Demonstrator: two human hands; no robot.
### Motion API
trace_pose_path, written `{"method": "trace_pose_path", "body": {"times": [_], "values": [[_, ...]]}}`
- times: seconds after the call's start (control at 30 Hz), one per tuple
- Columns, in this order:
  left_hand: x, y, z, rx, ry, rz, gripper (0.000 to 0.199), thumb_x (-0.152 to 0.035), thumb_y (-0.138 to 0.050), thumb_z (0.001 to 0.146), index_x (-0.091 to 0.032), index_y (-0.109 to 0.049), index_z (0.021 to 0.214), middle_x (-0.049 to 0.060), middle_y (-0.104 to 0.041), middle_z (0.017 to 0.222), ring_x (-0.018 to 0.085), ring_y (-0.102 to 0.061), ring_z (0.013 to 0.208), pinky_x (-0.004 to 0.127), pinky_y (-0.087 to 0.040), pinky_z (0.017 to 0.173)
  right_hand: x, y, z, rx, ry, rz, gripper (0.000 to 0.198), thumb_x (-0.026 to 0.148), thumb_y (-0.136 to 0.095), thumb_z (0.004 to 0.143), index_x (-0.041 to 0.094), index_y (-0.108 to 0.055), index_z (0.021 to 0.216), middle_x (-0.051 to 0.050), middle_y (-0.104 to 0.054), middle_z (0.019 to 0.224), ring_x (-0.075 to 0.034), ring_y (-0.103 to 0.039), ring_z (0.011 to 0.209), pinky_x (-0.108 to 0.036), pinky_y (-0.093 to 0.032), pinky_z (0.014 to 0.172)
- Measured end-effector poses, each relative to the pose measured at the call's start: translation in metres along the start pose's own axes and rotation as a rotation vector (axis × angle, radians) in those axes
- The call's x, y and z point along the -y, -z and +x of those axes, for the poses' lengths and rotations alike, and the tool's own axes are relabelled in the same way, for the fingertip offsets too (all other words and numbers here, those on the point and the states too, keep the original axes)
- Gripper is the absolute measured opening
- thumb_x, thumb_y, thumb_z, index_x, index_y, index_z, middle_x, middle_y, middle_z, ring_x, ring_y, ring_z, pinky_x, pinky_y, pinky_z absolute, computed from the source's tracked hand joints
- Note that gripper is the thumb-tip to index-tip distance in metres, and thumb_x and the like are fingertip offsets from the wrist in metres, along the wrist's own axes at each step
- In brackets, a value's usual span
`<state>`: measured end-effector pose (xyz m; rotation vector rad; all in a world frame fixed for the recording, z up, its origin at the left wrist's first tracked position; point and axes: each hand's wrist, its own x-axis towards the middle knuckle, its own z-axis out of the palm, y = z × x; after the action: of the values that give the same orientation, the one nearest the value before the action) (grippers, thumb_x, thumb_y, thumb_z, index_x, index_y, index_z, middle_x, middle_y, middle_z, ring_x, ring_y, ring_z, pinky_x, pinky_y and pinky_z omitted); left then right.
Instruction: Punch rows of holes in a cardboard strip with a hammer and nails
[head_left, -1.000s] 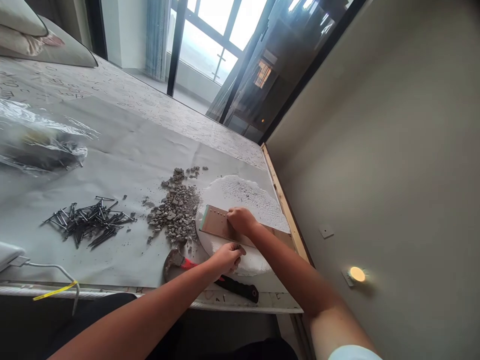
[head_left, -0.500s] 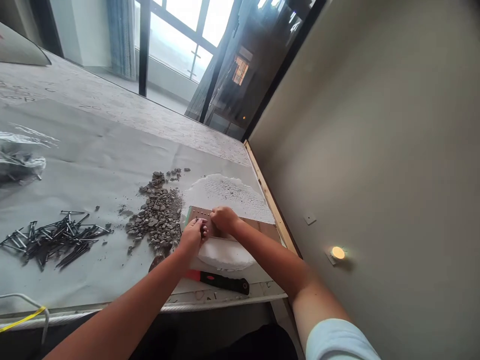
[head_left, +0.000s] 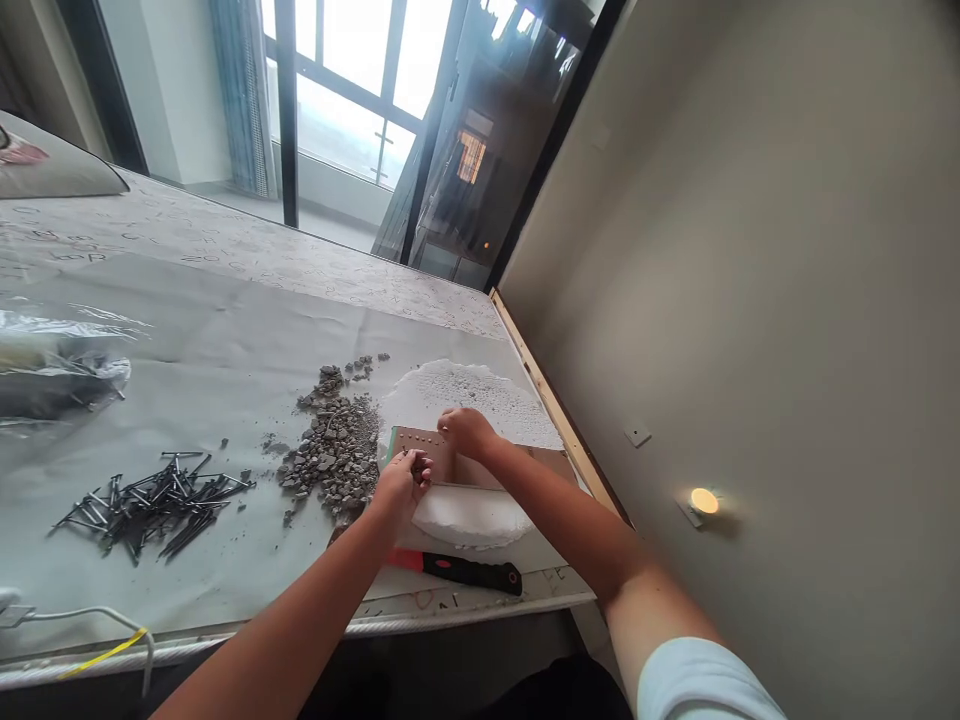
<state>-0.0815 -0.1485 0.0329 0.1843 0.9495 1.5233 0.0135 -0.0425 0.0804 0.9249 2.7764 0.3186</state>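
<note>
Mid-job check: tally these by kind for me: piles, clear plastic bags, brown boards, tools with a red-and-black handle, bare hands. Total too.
Piles, nail pile and rubble pile: 2
Clear plastic bag: 1
Brown board: 1
Red-and-black-handled tool: 1
Bare hands, left hand and right hand: 2
Total: 7

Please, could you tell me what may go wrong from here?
The hammer lies near the front edge of the work surface, partly hidden by the left arm, so a bump might knock it off. The left hand, at the board, is close to the stones; they could scatter if brushed. The loose nails might prick a reaching hand.
</note>
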Motion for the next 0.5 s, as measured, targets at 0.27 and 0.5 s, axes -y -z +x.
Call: {"method": "trace_pose_path", "body": {"times": [0.27,0.5], "values": [[0.006,0.002,0.006,0.03,-0.018,0.031,0.015,-0.015,-0.042,0.088,-0.015,-0.048,0.075,0.005,-0.065,0.077,0.007,-0.056,0.049,0.017,-0.04,0.044,0.008,-0.011,-0.004,0.016,0.013,-0.004,0.023,0.014,-0.048,0.084,0.012,-0.07,0.089,-0.01,-0.069,0.093,-0.019,-0.065,0.081,-0.025,-0.045,0.064],[0.006,0.002,0.007,-0.007,0.009,0.015,0.013,-0.015,-0.045,0.087,-0.015,-0.048,0.074,0.005,-0.065,0.077,0.009,-0.06,0.051,0.018,-0.039,0.044,0.013,-0.022,-0.004,0.016,0.115,-0.063,0.017,0.013,-0.053,0.081,0.009,-0.069,0.086,-0.014,-0.068,0.091,-0.023,-0.065,0.086,-0.026,-0.048,0.067]]}}
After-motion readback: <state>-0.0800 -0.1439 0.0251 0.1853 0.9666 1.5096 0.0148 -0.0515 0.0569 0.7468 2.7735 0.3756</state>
